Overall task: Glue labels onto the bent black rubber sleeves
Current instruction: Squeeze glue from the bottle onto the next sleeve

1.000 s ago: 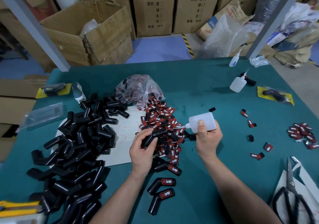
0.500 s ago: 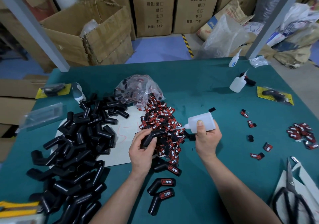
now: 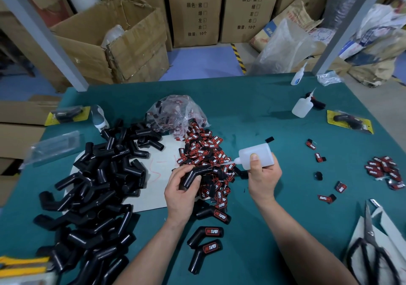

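Glossy black rubber sleeve (image 3: 198, 173); translucent plastic bottle (image 3: 257, 156); matt green tabletop (image 3: 252, 113).

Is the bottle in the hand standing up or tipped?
Tipped: the glue bottle lies sideways in the right hand, nozzle toward the sleeve.

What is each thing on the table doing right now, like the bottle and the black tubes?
Left hand: grips a bare bent sleeve.
Right hand: grips the glue bottle.
Glue bottle: tipped sideways, nozzle pointing at the held sleeve.
Sleeve pile: unlabelled, heaped on the left.
Three sleeves near the arms: labelled, lying flat.
Label heap: loose, spilled by the bag.
Scissors: closed, lying flat.
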Demonstrator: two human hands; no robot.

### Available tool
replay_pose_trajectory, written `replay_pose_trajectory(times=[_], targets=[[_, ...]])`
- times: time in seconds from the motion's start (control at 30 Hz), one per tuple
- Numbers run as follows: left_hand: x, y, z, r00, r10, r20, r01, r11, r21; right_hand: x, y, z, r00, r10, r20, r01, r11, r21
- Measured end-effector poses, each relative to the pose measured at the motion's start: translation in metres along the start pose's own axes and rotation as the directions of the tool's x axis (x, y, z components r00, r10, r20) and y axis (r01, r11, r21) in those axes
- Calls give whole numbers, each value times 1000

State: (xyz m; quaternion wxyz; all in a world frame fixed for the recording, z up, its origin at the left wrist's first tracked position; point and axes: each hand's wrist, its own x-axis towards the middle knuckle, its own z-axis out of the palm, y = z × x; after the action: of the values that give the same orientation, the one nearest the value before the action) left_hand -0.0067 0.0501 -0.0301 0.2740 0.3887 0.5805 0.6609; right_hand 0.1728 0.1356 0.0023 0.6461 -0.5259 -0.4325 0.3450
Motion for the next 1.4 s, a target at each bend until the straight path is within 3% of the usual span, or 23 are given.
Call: replay_pose_trajectory(times=[1.4], targets=[[-1, 1, 1, 1000, -3, -1, 3, 1000, 14, -10, -5, 1, 999, -12, 34, 14, 998, -61]])
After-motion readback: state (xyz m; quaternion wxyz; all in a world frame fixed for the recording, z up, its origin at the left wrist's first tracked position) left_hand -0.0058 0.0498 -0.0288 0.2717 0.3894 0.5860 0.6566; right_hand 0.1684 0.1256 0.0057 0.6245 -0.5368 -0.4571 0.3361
